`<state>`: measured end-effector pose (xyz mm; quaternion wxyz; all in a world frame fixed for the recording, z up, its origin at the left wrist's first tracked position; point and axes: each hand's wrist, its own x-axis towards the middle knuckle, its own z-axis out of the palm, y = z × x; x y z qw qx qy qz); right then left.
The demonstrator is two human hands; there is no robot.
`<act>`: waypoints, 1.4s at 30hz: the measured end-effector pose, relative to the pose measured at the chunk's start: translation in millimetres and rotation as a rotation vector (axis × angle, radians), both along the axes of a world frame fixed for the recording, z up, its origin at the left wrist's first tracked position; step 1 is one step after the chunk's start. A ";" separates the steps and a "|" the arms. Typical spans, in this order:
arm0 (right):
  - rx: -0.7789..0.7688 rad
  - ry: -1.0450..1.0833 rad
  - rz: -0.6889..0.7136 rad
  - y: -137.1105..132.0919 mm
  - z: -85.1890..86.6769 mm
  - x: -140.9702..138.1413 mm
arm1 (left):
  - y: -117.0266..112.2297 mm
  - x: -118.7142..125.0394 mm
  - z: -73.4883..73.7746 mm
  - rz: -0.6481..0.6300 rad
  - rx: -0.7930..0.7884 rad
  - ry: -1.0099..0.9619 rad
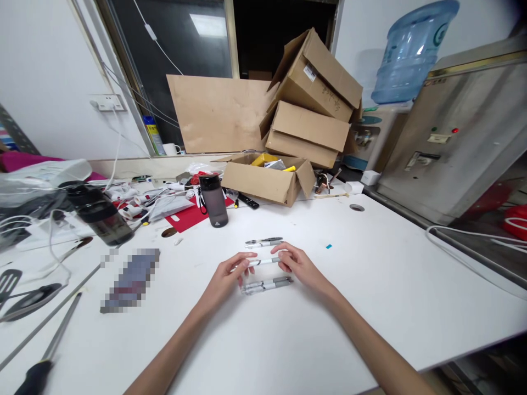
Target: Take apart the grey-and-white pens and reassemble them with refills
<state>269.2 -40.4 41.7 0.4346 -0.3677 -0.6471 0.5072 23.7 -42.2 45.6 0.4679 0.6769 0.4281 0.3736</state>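
Observation:
A white and grey pen [264, 262] is held level between my two hands, just above the white table. My left hand [233, 272] pinches its left end between thumb and fingers. On the other end, the fingers of my right hand [297, 263] are closed around the grey grip. Beyond my hands lie pens [264, 242] side by side, one dark and one pale. Closer to me, more clear and grey pens [267, 285] rest together on the table, below the held one.
A dark bottle [214, 201] stands beyond my hands, beside an open cardboard box [263, 180]. Another bottle [101, 214], a blurred-out flat object [132, 281] and a screwdriver [60, 334] are at left. A small blue scrap [329, 246] lies right of my hands.

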 end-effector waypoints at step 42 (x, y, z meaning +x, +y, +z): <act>-0.067 0.820 -0.335 11.6 17.4 17.9 | -2.3 1.3 -3.3 -0.093 -0.026 0.023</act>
